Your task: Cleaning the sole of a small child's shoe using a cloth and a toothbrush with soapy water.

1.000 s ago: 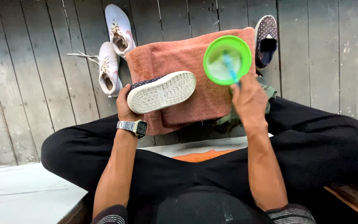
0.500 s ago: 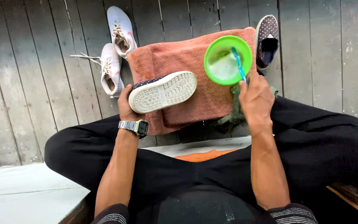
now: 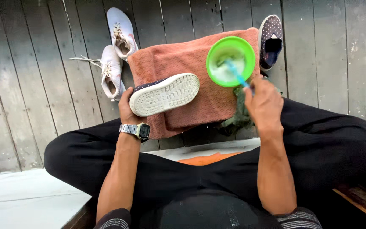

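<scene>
Left hand [image 3: 127,108]: closed around dark dotted shoe [image 3: 164,94], held at the heel end, sole turned up to the camera; steel wristwatch [image 3: 137,130] on the wrist.
Shoe look: white rubber sole with small tread pattern, dark upper with tiny pale dots visible only at the edge; lying across the towel, toe pointing right.
Right hand [image 3: 264,103]: closed on blue toothbrush [image 3: 236,74], head of the brush dipped in the bowl.
Green bowl [image 3: 230,60]: round, bright green, whitish foamy liquid inside; standing on the right upper part of the towel.
Towel [image 3: 178,59]: salmon-orange, folded, spread on grey wooden planks [image 3: 22,85].
Second dotted shoe [image 3: 271,41]: on the planks, just beside the right edge of the towel, opening up.
White sneakers [image 3: 116,55]: a pair with laces, left of the towel, one touching its corner.
Green cloth [image 3: 239,118]: crumpled, under the right hand.
</scene>
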